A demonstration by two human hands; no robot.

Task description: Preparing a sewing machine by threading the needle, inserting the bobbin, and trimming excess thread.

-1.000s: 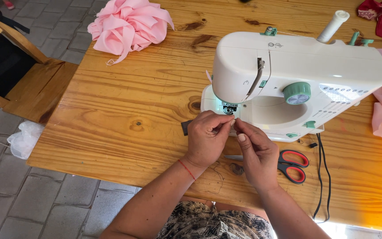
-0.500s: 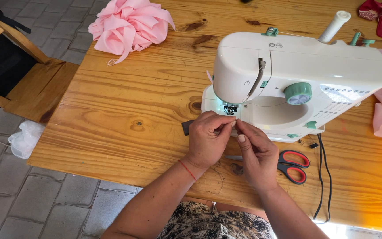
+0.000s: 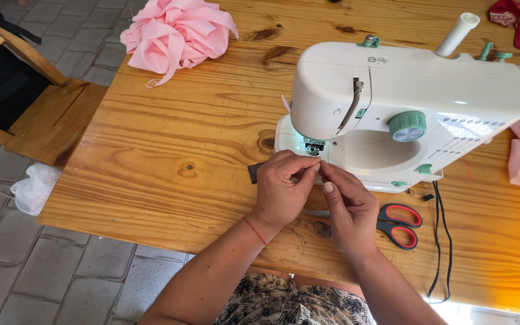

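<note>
Both hands, left hand (image 3: 282, 188) and right hand (image 3: 349, 207), pinch fingertips together, seemingly on thread too fine to see, beside the white plastic sewing machine (image 3: 404, 102) on the wooden worktop (image 3: 170, 150).

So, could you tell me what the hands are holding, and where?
Cannot be told: left hand and right hand pinch fingertips together by the sewing machine; anything between is too small.

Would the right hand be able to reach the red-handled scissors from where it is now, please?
Probably yes. The right hand is pinching something small against the left hand by the sewing machine, and the scissors lie on the table just beside its wrist, with nothing between them; it would have to let go first.
</note>
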